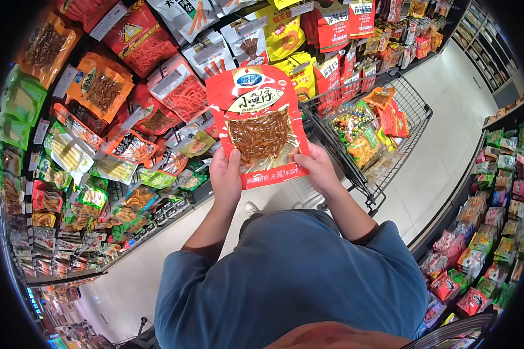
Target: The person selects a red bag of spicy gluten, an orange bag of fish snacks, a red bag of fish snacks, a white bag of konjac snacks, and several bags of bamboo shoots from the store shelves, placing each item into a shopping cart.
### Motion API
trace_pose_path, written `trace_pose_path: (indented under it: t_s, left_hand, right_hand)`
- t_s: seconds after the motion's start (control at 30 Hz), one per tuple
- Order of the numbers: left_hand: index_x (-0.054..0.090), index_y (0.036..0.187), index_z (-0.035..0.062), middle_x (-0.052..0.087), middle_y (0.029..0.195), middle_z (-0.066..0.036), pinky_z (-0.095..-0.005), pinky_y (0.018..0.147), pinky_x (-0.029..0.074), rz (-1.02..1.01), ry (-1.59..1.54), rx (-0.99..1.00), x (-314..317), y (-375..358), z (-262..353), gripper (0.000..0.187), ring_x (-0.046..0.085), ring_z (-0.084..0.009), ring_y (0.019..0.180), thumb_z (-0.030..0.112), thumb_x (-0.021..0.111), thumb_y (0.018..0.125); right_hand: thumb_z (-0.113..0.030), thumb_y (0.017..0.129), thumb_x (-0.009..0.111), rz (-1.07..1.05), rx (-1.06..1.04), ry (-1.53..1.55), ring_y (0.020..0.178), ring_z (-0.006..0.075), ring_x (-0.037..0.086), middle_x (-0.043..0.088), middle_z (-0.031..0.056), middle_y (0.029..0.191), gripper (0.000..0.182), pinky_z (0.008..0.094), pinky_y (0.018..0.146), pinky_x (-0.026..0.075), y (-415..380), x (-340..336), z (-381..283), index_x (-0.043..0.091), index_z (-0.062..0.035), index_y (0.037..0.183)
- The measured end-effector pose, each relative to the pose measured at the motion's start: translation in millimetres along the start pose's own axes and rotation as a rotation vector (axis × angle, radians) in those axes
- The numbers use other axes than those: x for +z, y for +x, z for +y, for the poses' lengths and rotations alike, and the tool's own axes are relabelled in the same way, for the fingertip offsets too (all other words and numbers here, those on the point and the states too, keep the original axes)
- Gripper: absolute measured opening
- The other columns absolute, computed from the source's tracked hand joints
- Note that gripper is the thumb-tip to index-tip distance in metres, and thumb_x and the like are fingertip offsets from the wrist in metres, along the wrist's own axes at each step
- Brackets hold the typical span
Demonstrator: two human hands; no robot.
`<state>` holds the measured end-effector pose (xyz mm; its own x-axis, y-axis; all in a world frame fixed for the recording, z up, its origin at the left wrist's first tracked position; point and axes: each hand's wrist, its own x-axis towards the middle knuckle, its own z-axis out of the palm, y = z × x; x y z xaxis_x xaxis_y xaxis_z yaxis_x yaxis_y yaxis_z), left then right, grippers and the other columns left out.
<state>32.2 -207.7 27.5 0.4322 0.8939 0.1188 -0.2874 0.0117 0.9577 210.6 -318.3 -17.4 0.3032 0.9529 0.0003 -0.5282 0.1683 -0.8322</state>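
Note:
Held upright in front of my body is a red snack packet [259, 125] with a clear window showing small brown dried fish. My left hand [226, 173] grips its lower left edge, thumb on the front. On the lower right edge, my right hand [318, 168] grips the same packet, also with the thumb in front; the other fingers of both hands are hidden behind it. Just right of the packet stands a wire shopping cart [410, 136] with several snack bags [355, 131] inside.
Hanging snack packets [102, 87] with price tags fill the shelf rack ahead and to the left. Another shelf of packets [471, 256] runs along the right. Pale floor tiles [448, 110] lie between them, and my shoes [251, 207] show below the packet.

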Motion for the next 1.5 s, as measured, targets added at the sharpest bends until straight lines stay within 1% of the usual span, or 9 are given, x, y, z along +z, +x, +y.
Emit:
trace_pose_path:
  t_s: [0.33,0.53,0.93,1.03,1.13,1.23,1.33,1.43,1.5]
  left_hand:
    - [0.053,0.115,-0.0006,0.063,0.101,-0.005,-0.0234,0.077,0.047,-0.028,0.017,0.031,-7.1,3.5,-5.5,0.021,0.058,-0.008,0.085,0.012,0.05,0.098]
    - [0.054,0.115,-0.0005,0.063,0.101,-0.005,-0.0236,0.079,0.045,-0.012,0.04,0.037,-2.5,3.1,-2.0,0.022,0.057,-0.0079,0.086,0.013,0.05,0.098]
    - [0.053,0.116,-0.0012,0.062,0.105,-0.005,-0.0233,0.082,0.044,-0.026,0.052,0.106,1.7,3.2,-2.2,0.021,0.056,-0.0076,0.091,0.01,0.05,0.098]
    - [0.053,0.116,-0.0013,0.061,0.104,-0.004,-0.0233,0.082,0.044,-0.017,0.084,0.132,1.5,3.5,-3.9,0.021,0.056,-0.0074,0.092,0.009,0.049,0.098]
    - [0.053,0.116,-0.0012,0.061,0.104,-0.004,-0.0231,0.082,0.044,-0.025,0.077,0.13,0.8,3.9,-5.9,0.021,0.056,-0.0073,0.092,0.009,0.049,0.098]
    - [0.053,0.115,-0.001,0.061,0.103,-0.004,-0.0228,0.082,0.043,-0.042,0.13,0.114,-0.7,3.8,-9.9,0.021,0.056,-0.0075,0.09,0.009,0.049,0.098]
    - [0.053,0.115,-0.0009,0.061,0.104,-0.005,-0.0231,0.08,0.044,-0.091,0.162,0.064,1.1,-0.2,-21.5,0.02,0.056,-0.0082,0.089,0.009,0.049,0.098]
    - [0.052,0.116,-0.0016,0.062,0.105,-0.007,-0.0237,0.079,0.046,-0.139,0.133,-0.009,5.2,-3.7,-32.5,0.021,0.058,-0.0093,0.089,0.008,0.048,0.098]
    - [0.049,0.119,-0.0022,0.062,0.105,-0.008,-0.0241,0.078,0.048,-0.17,0.104,-0.108,4.5,-4.2,-41.8,0.023,0.059,-0.0101,0.089,0.007,0.048,0.097]
  right_hand:
    - [-0.005,0.091,0.056,-0.002,-0.018,0.017,0.085,0.008,0.06,0.063,0.0015,0.092,0.015,0.0238,0.078,0.047,4.1,-2.6,5.5,0.06,-0.0018,0.105]
    - [-0.005,0.091,0.056,0.063,0.002,0.04,0.083,0.0074,0.06,0.064,0.0009,0.091,0.012,0.0232,0.078,0.047,2.7,9.3,-6.6,0.06,-0.0029,0.101]
    - [-0.005,0.09,0.055,-0.006,0.001,0.027,0.082,0.0085,0.06,0.064,0.0024,0.089,0.01,0.0238,0.076,0.047,7.6,-1.6,-3.4,0.06,-0.0027,0.099]
    - [-0.005,0.09,0.055,0.013,0.001,0.011,0.082,0.0086,0.06,0.064,0.0025,0.089,0.01,0.0236,0.076,0.047,7.6,0.4,-6.4,0.059,-0.0027,0.1]
    - [-0.006,0.091,0.056,-0.027,0.008,0.003,0.083,0.0088,0.06,0.064,0.0028,0.093,0.015,0.0239,0.077,0.047,10.6,-5.3,-5.4,0.059,-0.0022,0.105]
    - [-0.006,0.091,0.058,-0.008,0.126,0.019,0.091,0.0096,0.06,0.064,0.0031,0.1,0.021,0.0253,0.082,0.047,14.0,-6.7,-13.1,0.057,-0.002,0.112]
    - [-0.007,0.091,0.059,-0.014,0.081,0.005,0.094,0.0094,0.06,0.064,0.0035,0.107,0.028,0.0262,0.084,0.048,17.8,-16.6,-8.2,0.056,-0.0014,0.118]
    - [-0.008,0.091,0.06,0.028,0.095,0.035,0.093,0.0109,0.062,0.064,0.0046,0.109,0.031,0.0283,0.083,0.051,17.4,-25.8,-2.2,0.054,-0.0007,0.12]
    - [-0.007,0.091,0.06,0.069,0.105,0.049,0.092,0.0116,0.062,0.065,0.0057,0.109,0.03,0.0289,0.082,0.051,12.9,-30.8,-2.2,0.054,-0.0008,0.12]
